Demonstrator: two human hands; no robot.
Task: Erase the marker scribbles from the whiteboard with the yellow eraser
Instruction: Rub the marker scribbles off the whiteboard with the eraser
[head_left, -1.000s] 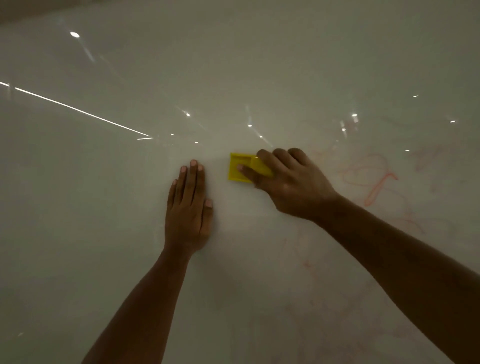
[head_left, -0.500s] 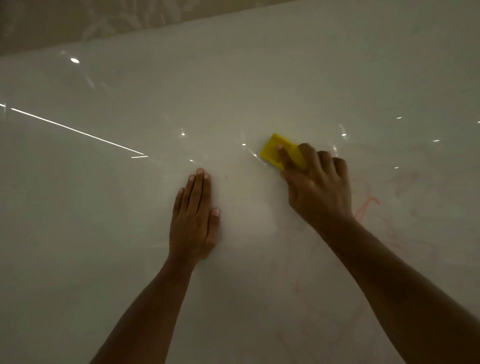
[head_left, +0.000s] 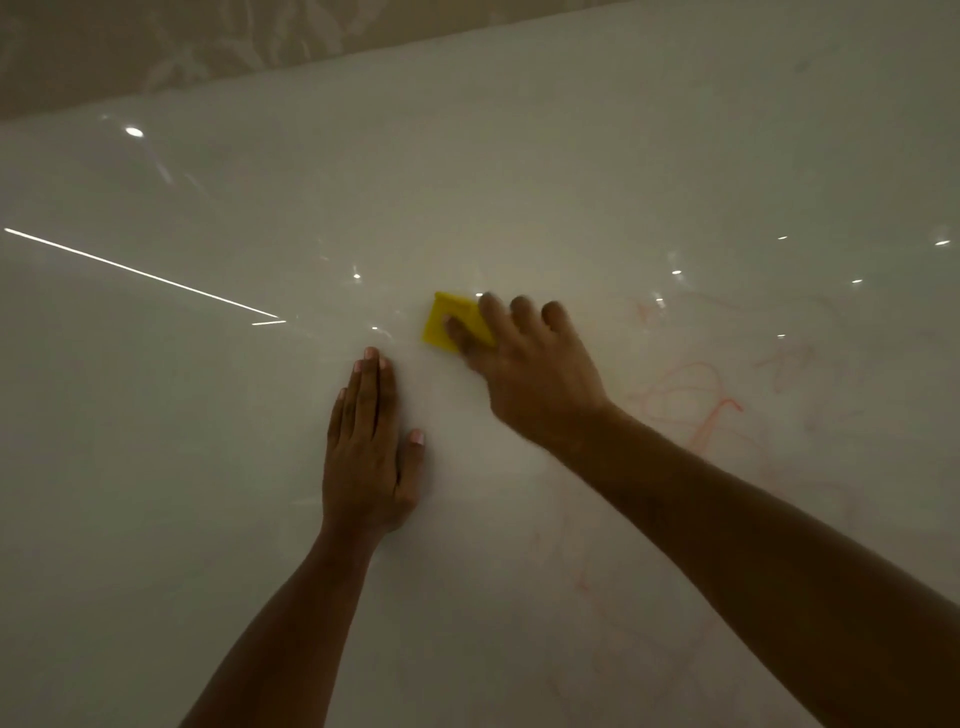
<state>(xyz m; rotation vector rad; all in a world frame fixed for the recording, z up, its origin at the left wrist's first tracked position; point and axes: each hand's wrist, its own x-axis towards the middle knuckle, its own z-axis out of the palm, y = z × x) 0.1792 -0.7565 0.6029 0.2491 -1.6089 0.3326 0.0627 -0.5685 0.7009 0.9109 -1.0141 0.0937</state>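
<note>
A person's right hand (head_left: 524, 374) grips a yellow eraser (head_left: 451, 321) against a glossy whiteboard (head_left: 597, 171), thumb across the eraser's near face and the other fingers curled over its far edge; the fingertips are blurred; the eraser sits tilted near the middle of the board, well below the top edge. The left hand (head_left: 370, 457) lies flat on the board just below and to the left of the eraser, fingers straight and held together, thumb out to the side, holding nothing; the two hands are near each other but apart. Red marker scribbles (head_left: 696, 402) loop across the board to the right of the right wrist; fainter pink traces (head_left: 587, 582) run toward the bottom edge beside the right forearm. Small points of light and a long bright reflected line (head_left: 140, 273) glint on the board's left half; a patterned wall (head_left: 208, 41) shows above the top edge.
</note>
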